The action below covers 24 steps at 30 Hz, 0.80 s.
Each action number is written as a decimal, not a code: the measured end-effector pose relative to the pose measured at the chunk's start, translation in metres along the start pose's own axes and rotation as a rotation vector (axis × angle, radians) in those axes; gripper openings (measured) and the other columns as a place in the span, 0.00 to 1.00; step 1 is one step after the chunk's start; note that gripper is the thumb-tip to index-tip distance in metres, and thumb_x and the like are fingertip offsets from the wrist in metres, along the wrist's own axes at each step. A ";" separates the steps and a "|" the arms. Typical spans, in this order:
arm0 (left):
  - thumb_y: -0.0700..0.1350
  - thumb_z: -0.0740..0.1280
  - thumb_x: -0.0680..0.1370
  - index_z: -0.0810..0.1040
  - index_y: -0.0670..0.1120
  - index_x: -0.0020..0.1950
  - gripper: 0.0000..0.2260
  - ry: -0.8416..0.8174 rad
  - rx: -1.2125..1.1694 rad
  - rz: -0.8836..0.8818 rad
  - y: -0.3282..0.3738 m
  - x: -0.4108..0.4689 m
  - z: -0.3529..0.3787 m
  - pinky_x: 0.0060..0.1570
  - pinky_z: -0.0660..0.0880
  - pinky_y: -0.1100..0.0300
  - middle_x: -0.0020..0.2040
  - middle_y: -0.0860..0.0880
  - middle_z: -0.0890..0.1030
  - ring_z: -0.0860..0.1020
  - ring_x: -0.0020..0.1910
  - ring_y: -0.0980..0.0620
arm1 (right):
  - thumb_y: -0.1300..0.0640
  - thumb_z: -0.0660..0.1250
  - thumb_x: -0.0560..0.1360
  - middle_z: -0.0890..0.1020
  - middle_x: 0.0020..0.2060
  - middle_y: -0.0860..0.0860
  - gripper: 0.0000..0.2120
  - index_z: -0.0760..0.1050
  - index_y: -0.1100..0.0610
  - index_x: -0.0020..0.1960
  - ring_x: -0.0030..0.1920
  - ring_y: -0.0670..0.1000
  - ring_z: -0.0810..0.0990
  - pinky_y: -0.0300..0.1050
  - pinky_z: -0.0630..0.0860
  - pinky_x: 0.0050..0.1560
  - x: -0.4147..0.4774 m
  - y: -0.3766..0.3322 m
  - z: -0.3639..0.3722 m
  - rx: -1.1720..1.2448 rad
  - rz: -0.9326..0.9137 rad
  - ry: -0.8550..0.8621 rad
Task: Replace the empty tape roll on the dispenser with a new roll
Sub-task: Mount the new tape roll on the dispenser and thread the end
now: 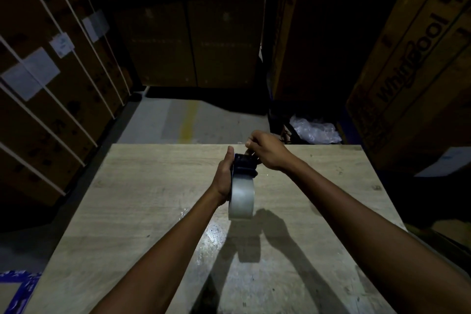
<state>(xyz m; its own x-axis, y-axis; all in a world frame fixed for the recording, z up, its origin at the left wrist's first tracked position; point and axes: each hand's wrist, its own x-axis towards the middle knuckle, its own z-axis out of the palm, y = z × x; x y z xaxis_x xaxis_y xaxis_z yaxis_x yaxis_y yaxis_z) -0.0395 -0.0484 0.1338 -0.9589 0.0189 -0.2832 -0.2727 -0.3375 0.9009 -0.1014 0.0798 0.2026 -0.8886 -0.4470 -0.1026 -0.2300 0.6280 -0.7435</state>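
A dark tape dispenser is held in the air above a wooden table, with a full roll of clear tape mounted on its near end. My left hand grips the dispenser and the roll from the left side, thumb along the top. My right hand is at the far end by the toothed blade, fingers pinched on the loose end of the tape. The dispenser's handle is hidden by my left hand.
Tall cardboard boxes stand to the left, behind and to the right. A crumpled plastic wrap lies on the floor beyond the table's far right corner. A yellow line marks the grey floor.
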 end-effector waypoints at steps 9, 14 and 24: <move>0.69 0.52 0.74 0.80 0.35 0.58 0.39 0.055 0.087 0.059 -0.005 0.000 0.004 0.34 0.77 0.59 0.48 0.37 0.85 0.83 0.37 0.45 | 0.56 0.60 0.81 0.83 0.43 0.60 0.11 0.74 0.64 0.49 0.43 0.58 0.83 0.61 0.81 0.48 0.002 0.003 -0.002 0.032 0.011 0.015; 0.68 0.48 0.76 0.77 0.31 0.60 0.42 0.049 0.112 0.029 0.000 -0.001 0.009 0.30 0.76 0.62 0.44 0.36 0.82 0.83 0.33 0.48 | 0.58 0.62 0.80 0.79 0.41 0.59 0.09 0.75 0.63 0.46 0.40 0.55 0.80 0.51 0.80 0.44 0.003 0.007 -0.007 0.160 0.065 -0.047; 0.71 0.47 0.74 0.84 0.40 0.46 0.40 -0.006 0.028 -0.081 -0.001 -0.012 0.021 0.33 0.74 0.59 0.37 0.41 0.82 0.80 0.34 0.44 | 0.61 0.63 0.79 0.79 0.39 0.52 0.06 0.79 0.58 0.47 0.36 0.48 0.74 0.41 0.74 0.36 0.002 0.036 -0.019 0.374 0.297 -0.390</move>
<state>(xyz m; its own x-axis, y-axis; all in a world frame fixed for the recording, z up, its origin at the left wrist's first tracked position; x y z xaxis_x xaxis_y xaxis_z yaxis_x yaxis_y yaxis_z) -0.0291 -0.0286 0.1434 -0.9341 0.0507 -0.3534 -0.3512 -0.3078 0.8842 -0.1190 0.1135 0.1883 -0.6666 -0.5316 -0.5225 0.2228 0.5267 -0.8203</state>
